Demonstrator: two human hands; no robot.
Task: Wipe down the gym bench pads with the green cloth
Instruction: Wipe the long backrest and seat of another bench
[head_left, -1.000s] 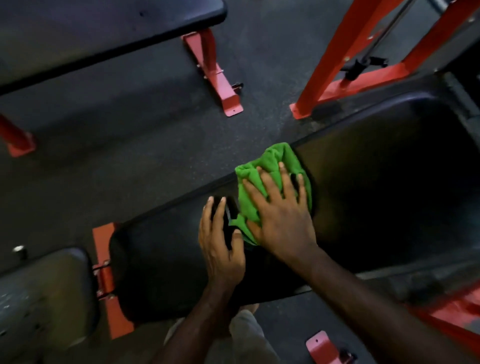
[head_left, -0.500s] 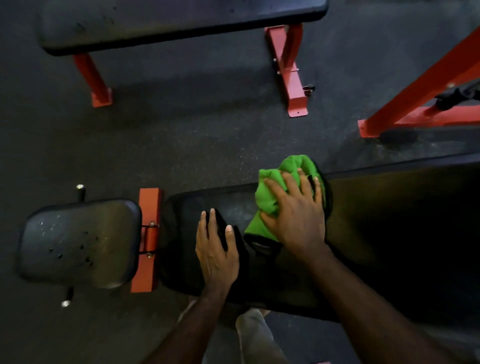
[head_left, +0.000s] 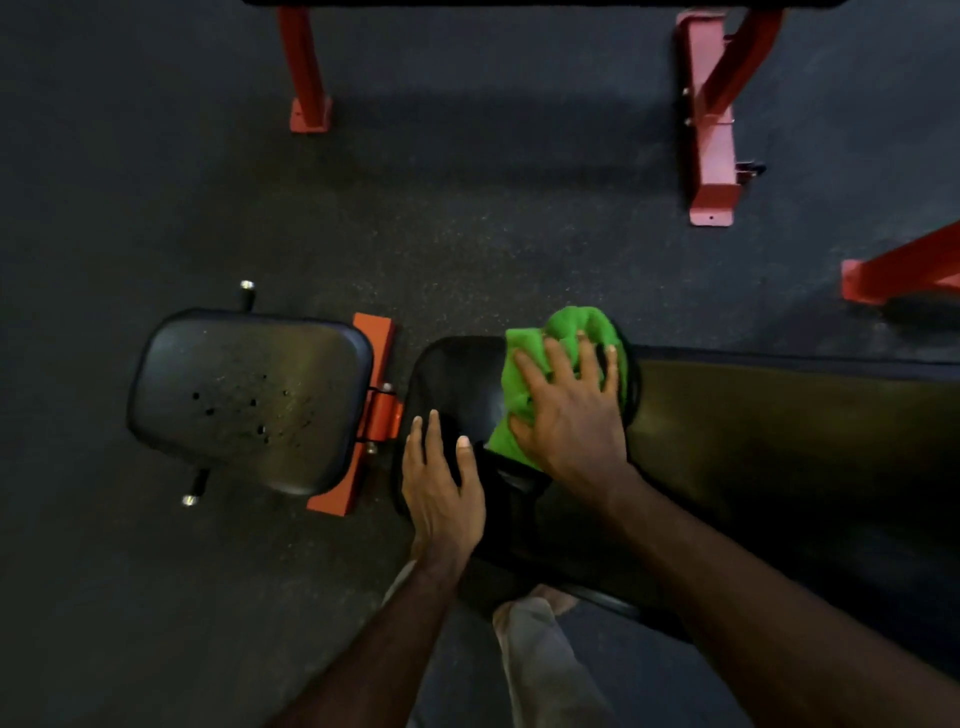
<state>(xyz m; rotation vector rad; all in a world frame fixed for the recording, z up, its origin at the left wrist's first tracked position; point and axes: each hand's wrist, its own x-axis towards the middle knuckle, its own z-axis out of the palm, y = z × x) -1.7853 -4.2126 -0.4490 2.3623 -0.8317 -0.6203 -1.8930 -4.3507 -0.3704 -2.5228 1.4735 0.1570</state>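
Note:
The green cloth lies bunched on the long black back pad of the bench, near its left end. My right hand presses flat on the cloth with fingers spread. My left hand rests flat on the same pad just left of the cloth, fingers straight, holding nothing. A separate black seat pad, speckled with droplets, sits further left, joined by an orange bracket.
Dark rubber floor surrounds the bench. Red legs and a red foot of another bench stand at the top. A red frame base is at the right edge. My trouser leg shows below the pad.
The view has swung left, bringing the seat pad fully into sight. Both hands and the cloth have shifted toward the left end of the back pad.

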